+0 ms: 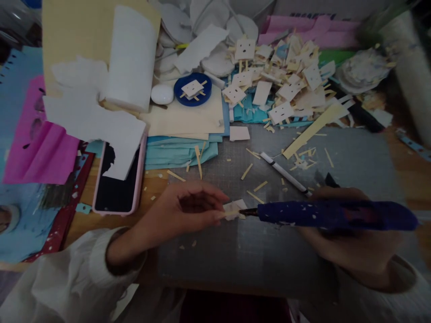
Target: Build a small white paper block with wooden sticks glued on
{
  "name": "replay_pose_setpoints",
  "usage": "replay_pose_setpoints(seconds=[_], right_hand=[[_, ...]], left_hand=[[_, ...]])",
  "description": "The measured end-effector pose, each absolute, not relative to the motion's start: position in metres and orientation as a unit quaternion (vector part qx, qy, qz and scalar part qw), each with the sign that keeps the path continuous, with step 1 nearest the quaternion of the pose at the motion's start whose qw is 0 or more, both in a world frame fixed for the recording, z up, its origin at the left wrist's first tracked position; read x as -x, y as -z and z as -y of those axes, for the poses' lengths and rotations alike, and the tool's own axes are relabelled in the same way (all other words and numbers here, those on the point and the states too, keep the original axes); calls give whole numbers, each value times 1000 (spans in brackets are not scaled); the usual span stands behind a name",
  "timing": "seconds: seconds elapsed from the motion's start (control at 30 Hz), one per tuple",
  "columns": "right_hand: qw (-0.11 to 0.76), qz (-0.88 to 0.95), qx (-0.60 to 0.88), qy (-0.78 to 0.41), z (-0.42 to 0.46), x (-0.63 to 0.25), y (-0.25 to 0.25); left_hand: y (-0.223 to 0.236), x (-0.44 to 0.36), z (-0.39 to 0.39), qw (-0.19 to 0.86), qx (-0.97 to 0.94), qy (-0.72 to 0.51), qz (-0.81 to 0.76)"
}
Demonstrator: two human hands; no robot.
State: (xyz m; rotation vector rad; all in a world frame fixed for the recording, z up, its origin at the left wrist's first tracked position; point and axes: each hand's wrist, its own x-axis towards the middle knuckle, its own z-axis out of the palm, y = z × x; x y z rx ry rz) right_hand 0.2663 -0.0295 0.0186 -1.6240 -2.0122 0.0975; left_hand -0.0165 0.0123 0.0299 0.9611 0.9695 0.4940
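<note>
My left hand (188,208) pinches a small white paper square with a thin cream strip (234,210) just above the grey cutting mat (269,251). My right hand (350,237) grips a dark blue glue gun (333,215) that lies level, its black nozzle touching the paper piece from the right. Both wrists wear white sleeves. Most of my right hand's fingers are hidden behind the gun's body.
A white pen (286,173) and loose cream strips lie on the mat. A pile of finished white squares (286,76) sits behind, a blue lid (193,89) holds one. A phone in a pink case (117,179), pink paper (37,143) and stacked blue sheets (175,150) fill the left.
</note>
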Motion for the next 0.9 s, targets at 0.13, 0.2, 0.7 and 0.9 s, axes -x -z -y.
replay_pose_setpoints(seconds=[0.13, 0.2, 0.7, 0.9], right_hand=[[275, 755, 594, -33, 29, -264, -20], [281, 751, 597, -31, 28, -263, -21], [296, 745, 596, -48, 27, -259, -22], [289, 750, 593, -49, 30, -262, -20]], left_hand=[[-29, 17, -11, 754, -439, -228, -432], [-29, 18, -10, 754, -441, -228, -430], [-29, 16, -11, 745, -448, -233, -436], [-29, 15, -12, 746, -449, -226, -438]])
